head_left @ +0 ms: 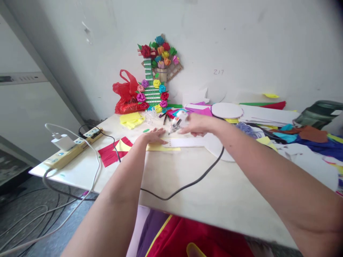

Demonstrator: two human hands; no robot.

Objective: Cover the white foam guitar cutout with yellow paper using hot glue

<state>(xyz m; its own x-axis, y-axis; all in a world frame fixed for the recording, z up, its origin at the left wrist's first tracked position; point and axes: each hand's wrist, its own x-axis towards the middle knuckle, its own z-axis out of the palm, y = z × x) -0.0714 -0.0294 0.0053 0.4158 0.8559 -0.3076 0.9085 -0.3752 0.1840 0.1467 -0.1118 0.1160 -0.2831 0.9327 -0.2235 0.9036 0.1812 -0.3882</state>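
Note:
My right hand (197, 124) is wrapped round a white glue gun (179, 122), its dark nozzle pointing down at a white strip. The flat white strip (187, 142) has small marks near its left end and joins a rounded white piece (219, 151) at the right. My left hand (155, 137) lies flat with fingers spread, pressing on the strip's left end and on a yellow strip (167, 148) beneath it. Left of that hand, a yellow scrap (123, 145) rests on a red piece (106, 155).
A power strip (72, 151) with a white charger (63, 142) sits at the left edge, cables trailing. A black cord (187, 186) loops across the table. Behind stand a flower craft (152, 94) and a red bag (125, 94). Coloured scraps and a dark green bottle (318, 114) lie right.

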